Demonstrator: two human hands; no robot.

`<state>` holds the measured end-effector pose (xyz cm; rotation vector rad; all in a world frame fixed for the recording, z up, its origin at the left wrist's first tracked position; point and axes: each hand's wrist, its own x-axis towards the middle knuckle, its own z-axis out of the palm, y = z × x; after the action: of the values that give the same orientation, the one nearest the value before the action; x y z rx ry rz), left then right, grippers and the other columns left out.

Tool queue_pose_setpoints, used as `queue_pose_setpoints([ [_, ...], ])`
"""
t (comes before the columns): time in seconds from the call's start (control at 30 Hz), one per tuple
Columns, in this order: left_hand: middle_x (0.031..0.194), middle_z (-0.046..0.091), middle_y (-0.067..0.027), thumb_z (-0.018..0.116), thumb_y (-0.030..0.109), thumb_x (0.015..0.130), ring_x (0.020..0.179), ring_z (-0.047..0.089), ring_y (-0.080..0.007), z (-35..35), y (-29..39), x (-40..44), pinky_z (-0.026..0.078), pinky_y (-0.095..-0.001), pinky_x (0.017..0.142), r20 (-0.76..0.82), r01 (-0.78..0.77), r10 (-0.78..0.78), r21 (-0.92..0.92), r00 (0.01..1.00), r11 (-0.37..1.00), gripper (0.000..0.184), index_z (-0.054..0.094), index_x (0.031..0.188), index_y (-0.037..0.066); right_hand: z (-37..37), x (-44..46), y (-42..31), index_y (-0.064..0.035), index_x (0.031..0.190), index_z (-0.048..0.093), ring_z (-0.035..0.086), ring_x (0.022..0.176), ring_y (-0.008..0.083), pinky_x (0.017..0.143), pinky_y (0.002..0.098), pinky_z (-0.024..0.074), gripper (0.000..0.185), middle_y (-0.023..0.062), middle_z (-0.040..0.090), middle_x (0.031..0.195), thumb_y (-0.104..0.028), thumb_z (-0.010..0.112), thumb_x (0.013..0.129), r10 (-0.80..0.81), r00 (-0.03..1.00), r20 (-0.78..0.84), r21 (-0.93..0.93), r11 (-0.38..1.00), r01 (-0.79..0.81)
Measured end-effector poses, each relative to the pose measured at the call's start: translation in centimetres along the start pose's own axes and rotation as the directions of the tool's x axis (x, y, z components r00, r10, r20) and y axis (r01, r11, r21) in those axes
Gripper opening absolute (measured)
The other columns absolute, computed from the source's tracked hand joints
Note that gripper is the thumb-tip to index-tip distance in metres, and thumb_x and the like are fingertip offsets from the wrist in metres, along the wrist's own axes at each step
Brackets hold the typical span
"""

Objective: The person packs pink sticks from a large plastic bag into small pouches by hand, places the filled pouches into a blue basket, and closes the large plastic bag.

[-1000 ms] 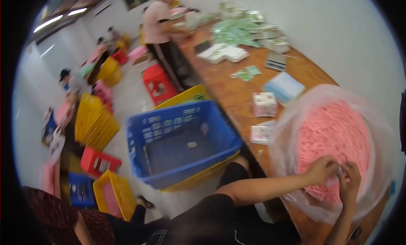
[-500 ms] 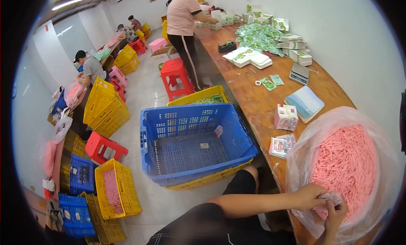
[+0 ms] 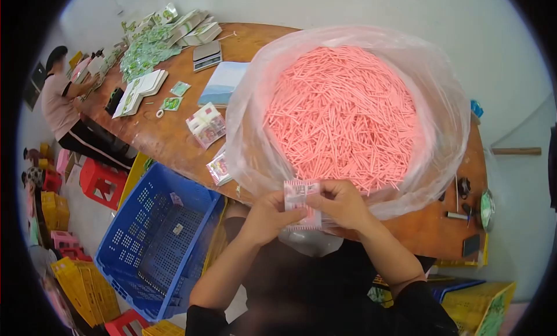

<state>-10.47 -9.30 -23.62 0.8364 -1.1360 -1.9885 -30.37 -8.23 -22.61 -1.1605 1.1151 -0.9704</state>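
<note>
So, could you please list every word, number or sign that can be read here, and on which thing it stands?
No text can be read for certain.
Held packet: printed, but too small and blurred.
Pink-and-white packets on the table: printed, too small.
Small green packets: printed, too small.
Label in the blue crate: too small to tell whether it has writing.

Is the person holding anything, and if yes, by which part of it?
Yes, a packet: the left hand pinches it at its left side, and the right hand at its right side.
</note>
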Motion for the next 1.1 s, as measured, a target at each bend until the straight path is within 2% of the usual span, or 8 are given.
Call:
queue_pose_setpoints([
  [0.1,0.103,0.071,-0.0064,0.071,0.003,0.088,0.091,0.067,-0.0127,0.2,-0.3,0.3,0.054,-0.0278,0.081,-0.055,-0.046,0.044,-0.032,0.998,0.998,0.028,0.066,0.116,-0.001,0.5,-1.2,-1.7,0.0013,0.090,0.070,0.055,0.062,0.0019,0.054,0.0195,0.0440,0.013,-0.0011,0.064,0.073,-0.011,0.074,0.088,0.033,0.999,0.022,0.170,0.985,-0.036],
  [0.3,0.109,0.069,-0.0064,0.069,0.002,0.089,0.099,0.064,-0.0128,1.6,-1.1,0.1,0.052,-0.0294,0.089,-0.054,-0.015,0.021,0.114,0.998,0.993,0.028,0.065,0.117,-0.003,-1.1,-2.1,0.3,0.0005,0.094,0.070,0.057,0.063,0.0026,0.057,0.0198,0.0479,0.010,-0.0009,0.064,0.072,-0.008,0.072,0.089,-0.027,0.999,-0.039,-0.052,0.998,0.025],
  [0.4,0.109,0.069,-0.0067,0.068,0.001,0.089,0.098,0.065,-0.0131,2.2,-1.5,0.3,0.052,-0.0294,0.089,-0.061,-0.097,0.103,0.096,0.993,0.991,0.027,0.066,0.116,-0.003,-0.9,-2.5,0.3,0.0000,0.094,0.070,0.056,0.062,0.0025,0.055,0.0188,0.0454,0.011,-0.0004,0.063,0.070,-0.009,0.072,0.089,-0.037,0.998,-0.048,0.151,0.988,0.044],
  [0.7,0.108,0.070,-0.0065,0.067,0.000,0.090,0.097,0.066,-0.0135,0.9,-1.3,-0.3,0.053,-0.0302,0.088,-0.080,-0.004,0.016,0.138,0.997,0.990,0.023,0.067,0.112,-0.002,-1.1,-2.0,4.3,-0.0007,0.093,0.072,0.060,0.067,0.0071,0.060,0.0262,0.0491,0.014,0.0037,0.067,0.075,-0.012,0.074,0.085,-0.107,0.994,-0.036,-0.138,0.985,0.102],
  [0.77,0.105,0.071,-0.0070,0.069,-0.001,0.088,0.094,0.067,-0.0135,-0.6,-0.4,-2.1,0.054,-0.0287,0.086,-0.130,0.023,0.017,0.299,0.991,0.954,0.024,0.067,0.111,-0.002,0.2,-3.1,2.5,-0.0028,0.093,0.072,0.062,0.067,0.0121,0.061,0.0273,0.0499,0.014,0.0054,0.067,0.077,-0.012,0.075,0.083,-0.167,0.985,-0.037,-0.319,0.936,0.147],
  [0.9,0.103,0.072,-0.0056,0.070,-0.001,0.086,0.092,0.067,-0.0123,-6.8,2.4,-7.2,0.053,-0.0274,0.085,-0.410,0.022,0.126,0.338,0.903,0.941,0.025,0.067,0.111,-0.001,1.3,-4.5,2.7,-0.0076,0.092,0.073,0.065,0.067,0.0226,0.062,0.0309,0.0522,0.015,0.0075,0.068,0.080,-0.012,0.077,0.078,-0.528,0.842,0.111,-0.703,0.558,0.442],
  [0.97,0.099,0.072,-0.0047,0.068,-0.002,0.085,0.092,0.067,-0.0127,-14.3,2.3,-9.9,0.052,-0.0262,0.082,-0.570,0.124,0.278,0.566,0.773,0.815,0.022,0.068,0.107,-0.002,1.5,-5.8,3.2,-0.0093,0.091,0.073,0.066,0.068,0.0252,0.063,0.0329,0.0529,0.017,0.0077,0.068,0.082,-0.013,0.079,0.076,-0.509,0.845,0.162,-0.708,0.537,0.459],
  [1.1,0.096,0.074,-0.0087,0.071,0.007,0.083,0.085,0.069,-0.0183,-32.5,0.6,-14.5,0.052,-0.0307,0.077,-0.740,0.479,0.263,0.621,0.619,0.621,0.024,0.070,0.106,0.001,2.2,-6.7,7.0,-0.0098,0.089,0.072,0.066,0.069,0.0238,0.061,0.0339,0.0532,0.020,0.0070,0.069,0.081,-0.013,0.081,0.071,-0.441,0.874,0.202,-0.665,0.593,0.453],
])
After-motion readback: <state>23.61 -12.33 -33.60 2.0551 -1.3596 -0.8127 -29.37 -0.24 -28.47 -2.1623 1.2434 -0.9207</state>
